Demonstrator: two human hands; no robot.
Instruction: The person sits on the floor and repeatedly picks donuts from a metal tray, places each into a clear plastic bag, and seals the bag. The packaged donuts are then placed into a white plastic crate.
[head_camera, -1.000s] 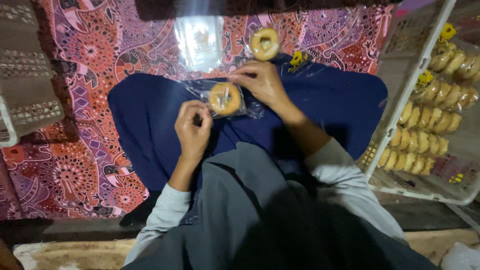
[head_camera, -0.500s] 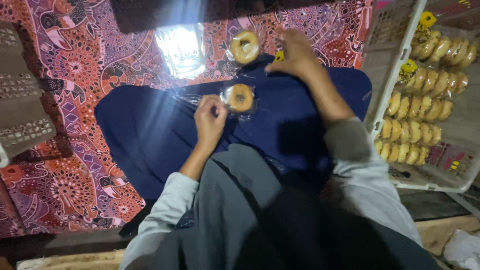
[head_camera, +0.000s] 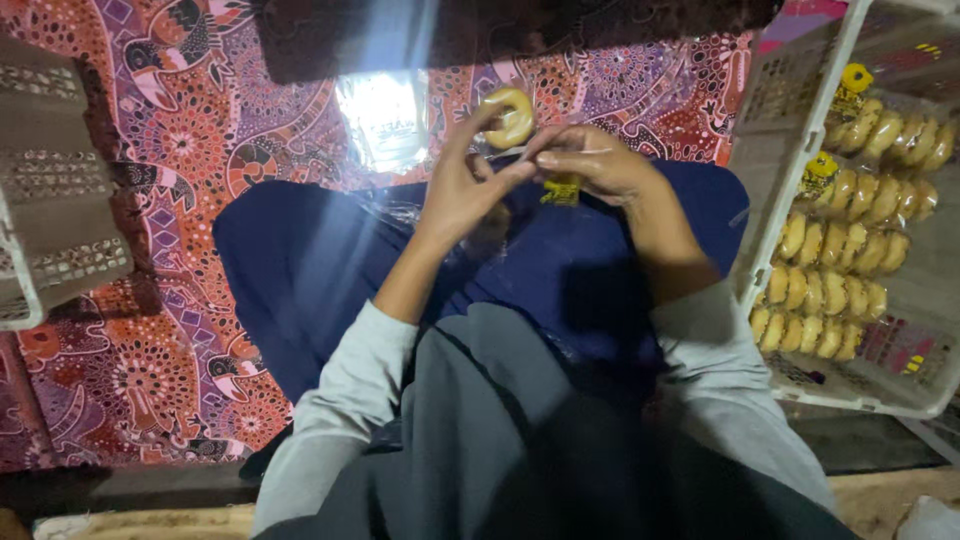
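Note:
I sit with a dark blue cloth (head_camera: 320, 270) over my lap. My left hand (head_camera: 462, 190) and my right hand (head_camera: 600, 165) meet fingertip to fingertip above it. A small yellow label (head_camera: 562, 189) hangs under my right hand's fingers, which pinch it. My left hand pinches a clear wrapper at the same spot; what is inside is mostly hidden under the palm. Just beyond my left fingertips a ring-shaped golden pastry (head_camera: 510, 116) in clear plastic lies on the patterned cloth (head_camera: 170, 120).
A white plastic crate (head_camera: 762, 190) on the right holds rows of wrapped golden pastries (head_camera: 850, 290) with yellow labels. A shiny stack of clear bags (head_camera: 385, 120) lies ahead. A grey perforated crate (head_camera: 50, 220) stands at the left.
My right hand came back from beside the far pastry with the yellow label. My left hand rose from the lap pastry, and both hands now meet.

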